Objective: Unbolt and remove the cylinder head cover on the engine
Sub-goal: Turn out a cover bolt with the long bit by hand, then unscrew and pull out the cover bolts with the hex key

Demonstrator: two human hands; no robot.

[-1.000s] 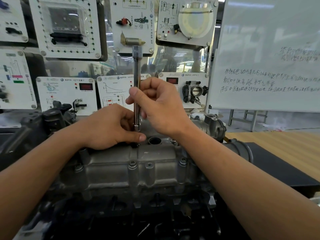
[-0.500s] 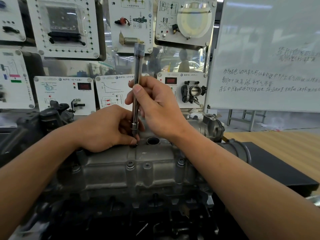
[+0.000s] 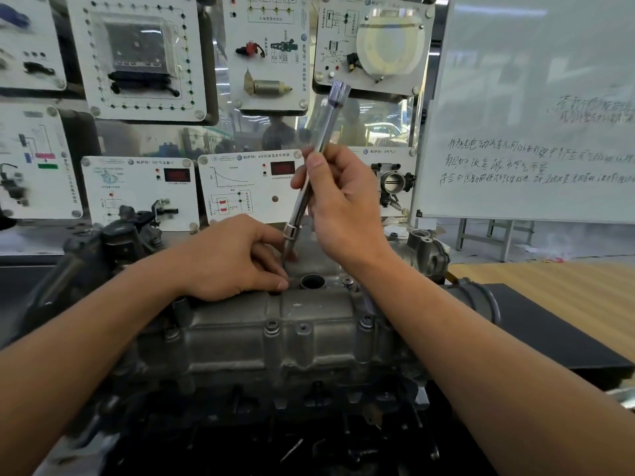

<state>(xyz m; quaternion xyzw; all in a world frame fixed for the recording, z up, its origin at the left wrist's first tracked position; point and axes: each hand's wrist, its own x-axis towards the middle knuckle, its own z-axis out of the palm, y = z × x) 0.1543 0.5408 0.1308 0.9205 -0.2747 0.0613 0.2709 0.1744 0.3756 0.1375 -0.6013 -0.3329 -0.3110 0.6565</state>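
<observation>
Automotive training workshop or classroom.
An engine (image 3: 275,338) sits at 6 o'clock; white demonstration panels (image 3: 144,53) carrying car parts and circuit diagrams fill 9 to 12 o'clock; a handwritten whiteboard (image 3: 532,97) stands at 2 o'clock.

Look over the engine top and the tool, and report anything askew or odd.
The long chrome socket extension bar leans, top toward the right, rather than standing square on the grey metal cylinder head cover. The right hand grips its shaft, and the left hand pinches near its tip. No spill or damage shows.
</observation>
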